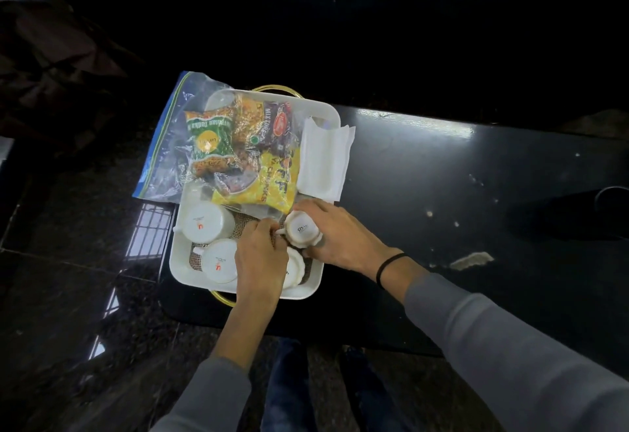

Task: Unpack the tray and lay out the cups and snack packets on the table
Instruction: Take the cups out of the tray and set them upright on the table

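A white tray (177, 254) with gold handles sits on the left end of a black table (442, 193). Inside it stand upside-down white cups: one at the left (206, 222), one below it (221, 265), and a fluted one (303, 229) that my right hand (335, 236) grips from the right side. My left hand (260, 256) reaches over the tray's near part, its fingertips at that cup's handle; it covers another fluted cup (296, 270). A clear zip bag (170, 145) holds snack packets: a green one (211, 139), a dark one (279, 125), a yellow one (269, 183).
White paper napkins (323, 159) lie folded at the tray's right side. A woven mat lines the tray floor. The table's black top runs off to the right, with pale specks and a chipped patch (471, 259). Dark glossy floor lies to the left and below.
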A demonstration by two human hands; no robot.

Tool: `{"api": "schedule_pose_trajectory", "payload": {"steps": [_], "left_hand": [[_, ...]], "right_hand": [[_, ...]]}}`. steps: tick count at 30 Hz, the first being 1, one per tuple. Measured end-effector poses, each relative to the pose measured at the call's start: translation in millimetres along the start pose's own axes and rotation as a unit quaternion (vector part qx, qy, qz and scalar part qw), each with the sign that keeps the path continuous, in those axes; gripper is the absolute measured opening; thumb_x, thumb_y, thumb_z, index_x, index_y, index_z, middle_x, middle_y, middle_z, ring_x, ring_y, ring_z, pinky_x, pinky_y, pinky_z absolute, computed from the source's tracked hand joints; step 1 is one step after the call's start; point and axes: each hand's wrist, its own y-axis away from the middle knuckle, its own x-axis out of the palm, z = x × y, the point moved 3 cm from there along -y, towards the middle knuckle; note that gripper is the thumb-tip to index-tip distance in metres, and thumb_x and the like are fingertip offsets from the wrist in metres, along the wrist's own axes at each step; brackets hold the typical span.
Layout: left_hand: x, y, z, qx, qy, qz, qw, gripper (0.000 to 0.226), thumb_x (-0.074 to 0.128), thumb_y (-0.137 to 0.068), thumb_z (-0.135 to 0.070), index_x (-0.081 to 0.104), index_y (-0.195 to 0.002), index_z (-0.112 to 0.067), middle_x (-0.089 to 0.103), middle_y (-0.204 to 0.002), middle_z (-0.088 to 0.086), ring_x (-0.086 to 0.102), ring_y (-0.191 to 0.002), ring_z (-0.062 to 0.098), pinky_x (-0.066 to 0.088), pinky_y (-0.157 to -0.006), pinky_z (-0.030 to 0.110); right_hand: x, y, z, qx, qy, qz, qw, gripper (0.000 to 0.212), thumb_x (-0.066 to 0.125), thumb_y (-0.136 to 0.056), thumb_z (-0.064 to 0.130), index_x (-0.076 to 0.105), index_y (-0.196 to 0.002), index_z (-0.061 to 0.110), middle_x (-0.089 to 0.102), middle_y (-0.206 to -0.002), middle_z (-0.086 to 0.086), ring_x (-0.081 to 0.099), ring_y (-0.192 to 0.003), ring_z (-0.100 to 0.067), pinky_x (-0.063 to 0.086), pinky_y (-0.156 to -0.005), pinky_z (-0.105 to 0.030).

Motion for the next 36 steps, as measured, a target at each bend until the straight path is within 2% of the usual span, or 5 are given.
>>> {"api": "schedule_pose_trajectory", "payload": {"steps": [8, 15, 18, 23, 36], "left_hand": [[-17.6, 6.1, -14.7, 0.081, 0.004, -0.034, 0.996, 0.024, 0.063, -0.097, -0.006, 0.069, -0.119, -0.005, 0.065, -0.115, 0.012, 0.062, -0.103, 0.029, 0.046, -0.085, 0.034], [-25.4, 21.2, -53.8, 0.148, 0.094, 0.007, 0.984, 0.02, 0.066, -0.097, -0.015, 0.074, -0.115, -0.013, 0.074, -0.108, 0.002, 0.067, -0.097, 0.019, 0.054, -0.086, 0.034], [-9.6, 28.0, -59.3, 0.087, 0.168, 0.08, 0.979, 0.016, 0.071, -0.094, -0.02, 0.076, -0.109, -0.021, 0.075, -0.097, -0.011, 0.07, -0.088, 0.007, 0.055, -0.078, 0.015], [37.7, 52.0, -59.2, -0.091, 0.337, 0.222, 0.911, 0.017, 0.075, -0.088, -0.006, 0.077, -0.105, -0.006, 0.08, -0.085, 0.006, 0.076, -0.075, 0.013, 0.061, -0.07, 0.023], [96.9, 85.8, -32.4, -0.286, 0.378, 0.279, 0.835, 0.018, 0.073, -0.085, 0.006, 0.08, -0.07, -0.001, 0.079, -0.079, 0.016, 0.078, -0.072, 0.02, 0.06, -0.061, 0.02]], "right_hand": [[-23.6, 1.2, -3.6, -0.043, -0.048, -0.029, 0.997, 0.067, 0.085, -0.076, 0.023, 0.056, -0.136, 0.016, 0.064, -0.129, -0.002, 0.062, -0.114, -0.022, 0.05, -0.098, -0.037], [-50.4, 54.6, -32.1, 0.076, -0.28, -0.057, 0.955, 0.067, 0.094, -0.065, 0.039, 0.061, -0.123, 0.036, 0.072, -0.117, 0.016, 0.068, -0.11, 0.0, 0.055, -0.093, -0.019], [-49.0, 85.4, -54.2, 0.129, -0.394, -0.028, 0.91, 0.056, 0.09, -0.072, 0.041, 0.067, -0.123, 0.033, 0.075, -0.12, 0.01, 0.07, -0.114, -0.006, 0.055, -0.096, -0.026], [-22.9, 135.9, -91.7, 0.249, -0.535, -0.016, 0.807, 0.053, 0.079, -0.086, 0.048, 0.073, -0.12, 0.008, 0.076, -0.118, -0.016, 0.071, -0.113, -0.034, 0.055, -0.1, -0.042], [28.3, 177.6, -117.8, 0.403, -0.557, -0.031, 0.726, 0.047, 0.069, -0.093, 0.05, 0.08, -0.105, 0.006, 0.08, -0.101, -0.019, 0.074, -0.079, -0.02, 0.059, -0.065, -0.024]]}}
